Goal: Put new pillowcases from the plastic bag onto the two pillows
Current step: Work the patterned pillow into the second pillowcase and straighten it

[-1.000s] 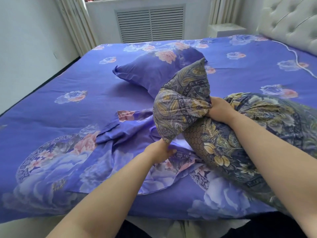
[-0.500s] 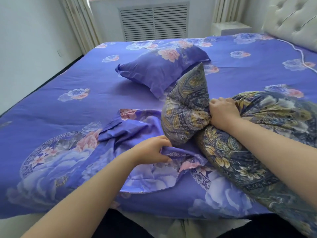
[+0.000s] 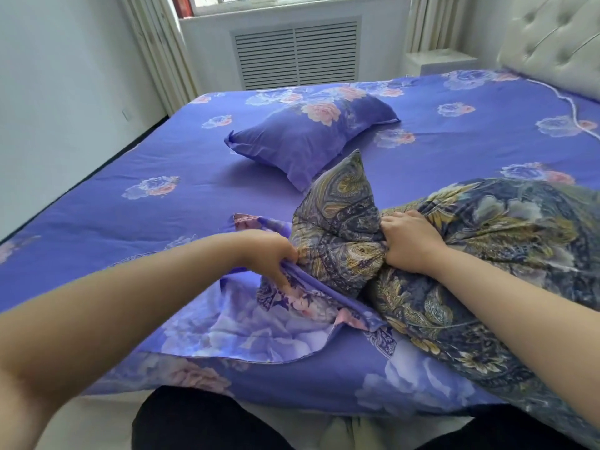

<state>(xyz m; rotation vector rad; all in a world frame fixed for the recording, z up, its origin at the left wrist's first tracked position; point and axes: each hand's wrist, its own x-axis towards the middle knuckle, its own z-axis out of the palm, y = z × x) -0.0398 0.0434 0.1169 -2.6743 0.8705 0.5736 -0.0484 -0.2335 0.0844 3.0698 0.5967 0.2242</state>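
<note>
A pillow in a dark paisley cover [image 3: 470, 254] lies across the bed's near right side. My right hand [image 3: 410, 241] grips it near its end and bunches that end into a lump [image 3: 337, 228]. A loose purple floral pillowcase [image 3: 259, 323] lies flat on the bed by the front edge. My left hand [image 3: 271, 254] pinches its open hem and holds it against the bunched end of the pillow. A second pillow [image 3: 311, 131], dressed in the purple floral pattern, rests further back in the middle of the bed.
The bed [image 3: 130, 216] is spread with a matching purple floral sheet. A tufted white headboard [image 3: 552, 47] stands at the right. Behind the bed are a radiator grille [image 3: 297, 55] under the window, curtains and a small white nightstand [image 3: 441, 61]. No plastic bag shows.
My left hand has gathered the pillowcase hem and lifted it up to the bunched pillow end. My right hand keeps its grip; the view has tilted upward.
</note>
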